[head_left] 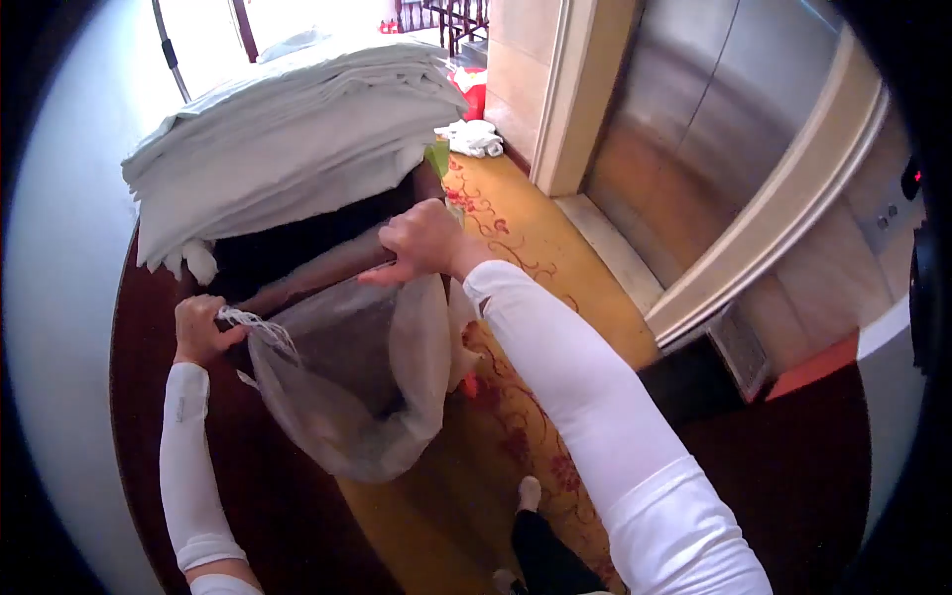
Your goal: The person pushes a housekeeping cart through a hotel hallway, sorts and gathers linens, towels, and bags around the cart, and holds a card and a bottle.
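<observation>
Bag (347, 397) hangs open at the near edge of the cart (424, 184). Our left hand (201, 329) and right hand (424, 238) have fingers clamped on its rim; we should pull evenly.

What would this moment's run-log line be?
translucent bag: hanging open | left hand: at white strings | right hand: at bag's rim | folded white cloths: stacked beyond

Left sleeve (188, 446): faint grey mark (181, 409) near cuff, too small to read
Dark wall panel (908, 185): red light (917, 177), too small to make out
Legible text, numbers, brands, signs: none
</observation>
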### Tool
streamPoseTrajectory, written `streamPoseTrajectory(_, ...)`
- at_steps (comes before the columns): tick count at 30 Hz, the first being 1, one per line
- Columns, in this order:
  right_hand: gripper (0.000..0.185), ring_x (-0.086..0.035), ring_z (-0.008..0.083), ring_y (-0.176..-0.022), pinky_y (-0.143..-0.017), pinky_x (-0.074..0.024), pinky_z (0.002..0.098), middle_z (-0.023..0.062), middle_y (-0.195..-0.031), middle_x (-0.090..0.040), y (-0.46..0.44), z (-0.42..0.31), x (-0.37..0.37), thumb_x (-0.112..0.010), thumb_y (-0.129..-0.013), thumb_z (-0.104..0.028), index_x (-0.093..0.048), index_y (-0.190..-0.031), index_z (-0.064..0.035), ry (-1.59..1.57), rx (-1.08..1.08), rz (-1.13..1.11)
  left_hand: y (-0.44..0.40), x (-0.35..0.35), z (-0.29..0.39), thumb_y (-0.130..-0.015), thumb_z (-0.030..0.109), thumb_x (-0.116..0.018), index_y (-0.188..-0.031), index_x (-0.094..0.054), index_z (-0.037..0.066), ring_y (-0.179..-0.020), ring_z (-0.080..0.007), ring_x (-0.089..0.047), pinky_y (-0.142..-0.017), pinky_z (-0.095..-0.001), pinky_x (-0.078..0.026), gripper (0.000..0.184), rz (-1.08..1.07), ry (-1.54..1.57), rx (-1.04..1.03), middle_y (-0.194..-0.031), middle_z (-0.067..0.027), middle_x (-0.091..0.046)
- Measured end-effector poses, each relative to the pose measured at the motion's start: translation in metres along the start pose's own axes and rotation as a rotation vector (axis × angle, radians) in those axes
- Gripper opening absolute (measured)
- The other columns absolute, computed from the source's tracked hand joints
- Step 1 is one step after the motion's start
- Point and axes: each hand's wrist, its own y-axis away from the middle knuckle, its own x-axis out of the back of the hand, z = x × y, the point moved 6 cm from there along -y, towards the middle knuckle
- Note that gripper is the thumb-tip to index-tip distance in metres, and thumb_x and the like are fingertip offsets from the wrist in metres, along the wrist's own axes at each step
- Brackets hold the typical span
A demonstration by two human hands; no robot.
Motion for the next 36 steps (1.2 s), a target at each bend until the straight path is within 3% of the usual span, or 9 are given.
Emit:
streamPoseTrajectory(10, 0.062, -0.055, 0.0228, -0.041, -0.039, -0.0421, 0.0342, 0.0063, -0.044, -0.05, -0.02, 0.062, -0.061, -0.058, -0.07, -0.066, -0.049, -0.044, -0.01, 0.001, 0.037, 0.015, -0.041, -0.053, -0.046, -0.056, 0.054, -0.066, -0.056, -0.051, 0.005, -0.059, -0.032, -0.052, -0.055, -0.0425, -0.04, 0.051, 0.039, -0.005, 0.037, -0.059, -0.0133, -0.052)
streamPoseTrajectory(16, 0.062, -0.054, 0.0226, -0.039, -0.039, -0.0416, 0.0328, 0.0065, -0.043, -0.049, -0.042, 0.088, -0.093, -0.057, -0.071, -0.066, -0.05, -0.045, -0.0104, -0.056, 0.042, 0.043, -0.069, -0.073, -0.077, -0.051, 0.051, -0.067, -0.057, -0.058, 0.006, -0.064, -0.0313, -0.052, -0.058, -0.0427, -0.04, 0.047, -0.14, -0.079, 0.135, -0.062, -0.0123, -0.052)
streamPoseTrajectory(36, 0.059, -0.053, 0.0234, -0.042, -0.043, -0.0397, 0.0332, 0.0066, -0.046, -0.049, -0.047, 0.162, -0.148, -0.061, -0.069, -0.062, -0.047, -0.045, -0.01, -0.133, 0.083, 0.082, -0.109, -0.131, -0.101, -0.054, 0.052, -0.066, -0.055, -0.048, 0.007, -0.062, -0.0323, -0.048, -0.056, -0.0428, -0.037, 0.049, -0.01, -0.086, 0.141, -0.06, -0.0121, -0.047)
